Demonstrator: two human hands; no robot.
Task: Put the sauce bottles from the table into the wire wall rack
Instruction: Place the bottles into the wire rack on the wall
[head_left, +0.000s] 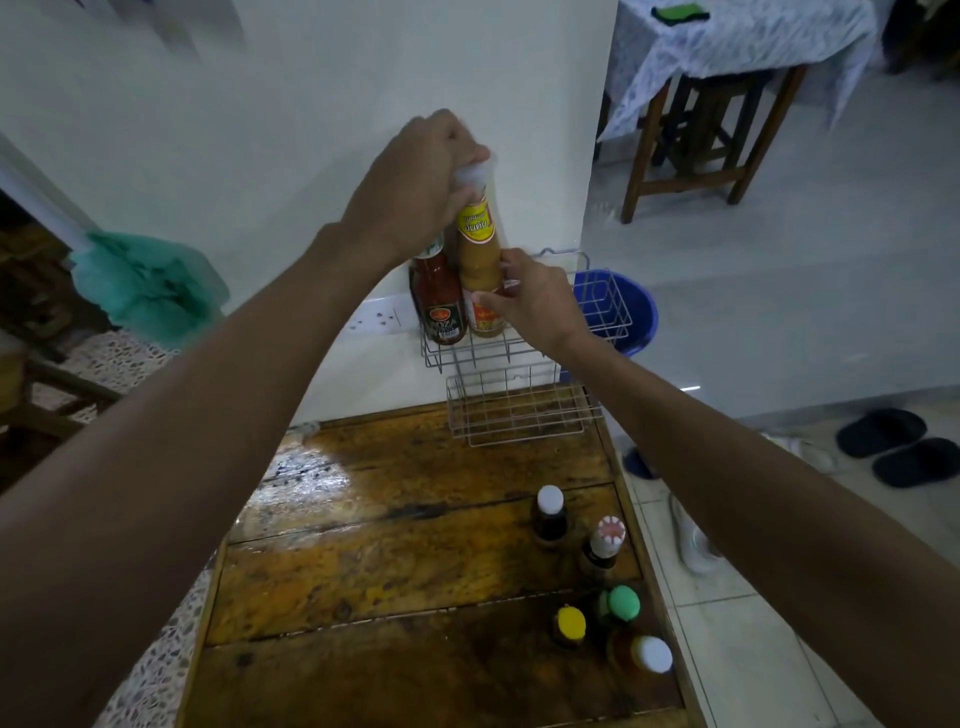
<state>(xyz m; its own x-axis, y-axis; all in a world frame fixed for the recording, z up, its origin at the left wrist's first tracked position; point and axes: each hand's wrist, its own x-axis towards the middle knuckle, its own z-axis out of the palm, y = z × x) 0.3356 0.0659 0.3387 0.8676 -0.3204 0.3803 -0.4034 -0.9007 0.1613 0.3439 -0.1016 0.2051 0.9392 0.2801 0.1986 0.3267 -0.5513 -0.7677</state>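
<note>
The tan sauce bottle (479, 260) stands upright in the wire wall rack's (605, 304) upper basket, touching the red sauce bottle (439, 299), with the left hand (415, 192) clenched round its cap directly above and the right hand (530, 299) pinching its lower body from the side.

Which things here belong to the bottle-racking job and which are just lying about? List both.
Job:
- tall tan sauce bottle with yellow label, held by left hand at the cap and right hand lower down
- red sauce bottle in the white wire wall rack
- five capped bottles on the wooden table

Lying about:
- blue bucket
- dark slippers
- green cloth
</note>
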